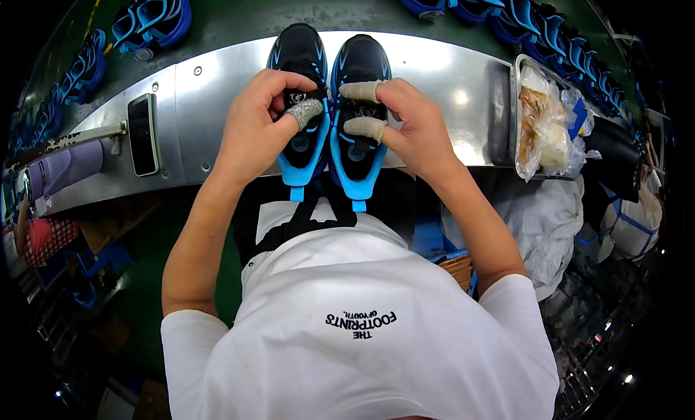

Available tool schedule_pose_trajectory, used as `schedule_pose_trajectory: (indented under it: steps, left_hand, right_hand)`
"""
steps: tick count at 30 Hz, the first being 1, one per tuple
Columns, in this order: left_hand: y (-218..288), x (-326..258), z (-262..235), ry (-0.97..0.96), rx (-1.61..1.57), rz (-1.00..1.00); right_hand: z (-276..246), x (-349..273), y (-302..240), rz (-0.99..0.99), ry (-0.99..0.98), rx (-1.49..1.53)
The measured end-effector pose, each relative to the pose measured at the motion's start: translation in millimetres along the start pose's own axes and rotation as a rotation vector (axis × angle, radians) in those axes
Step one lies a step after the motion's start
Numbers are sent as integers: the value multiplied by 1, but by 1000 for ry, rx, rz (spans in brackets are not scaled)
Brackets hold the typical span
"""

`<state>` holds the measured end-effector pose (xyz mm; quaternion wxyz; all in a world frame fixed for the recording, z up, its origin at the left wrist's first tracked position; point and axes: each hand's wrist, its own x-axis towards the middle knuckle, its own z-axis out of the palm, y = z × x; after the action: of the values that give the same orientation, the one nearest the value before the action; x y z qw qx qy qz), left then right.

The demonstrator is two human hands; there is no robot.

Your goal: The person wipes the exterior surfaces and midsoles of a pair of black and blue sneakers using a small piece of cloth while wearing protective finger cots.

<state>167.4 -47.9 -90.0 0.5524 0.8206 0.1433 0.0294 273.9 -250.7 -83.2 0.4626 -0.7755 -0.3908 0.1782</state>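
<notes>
Two black sneakers with bright blue trim, a left one (298, 45) and a right one (360, 57), stand side by side on the metal ledge, toes pointing away from me. My left hand (260, 123) grips the tongue area of the left sneaker; its thumb wears a grey speckled finger cover. On the right sneaker, my right hand (416, 123) has its beige-covered thumb and forefinger bent over the tongue, one on each side of it. The blue heel collars face me, with their pull tabs over the ledge's near edge. The fingers partly hide both tongues.
Along the green conveyor (246, 15) stand more blue-and-black sneakers (156, 18), left and right. The metal ledge (441, 80) holds a phone (142, 134) and a tray (517, 116) of plastic-wrapped pieces. A lilac bag-like item (69, 170) is at the left, white plastic sheeting (539, 221) lower right.
</notes>
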Motion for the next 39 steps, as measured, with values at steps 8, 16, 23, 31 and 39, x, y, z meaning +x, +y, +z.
schedule_pose_trajectory:
  steps: [8, 16, 23, 31, 39]
  left_hand:
    - [-4, 0, 2, 18, -18, -14]
    - [0, -1, 1, 66, 98, 44]
    - [-8, 6, -12, -152, -111, 59]
    - [2, 10, -12, -118, 265, -6]
    - [-3, 6, -15, -118, 161, -24]
  right_hand:
    - [-7, 0, 1, 183, -182, 219]
    - [-6, -2, 2, 105, -87, 164]
    - [-2, -6, -5, 96, -74, 102]
    - [-4, -6, 3, 153, -5, 179]
    - [-12, 4, -1, 50, -205, 178]
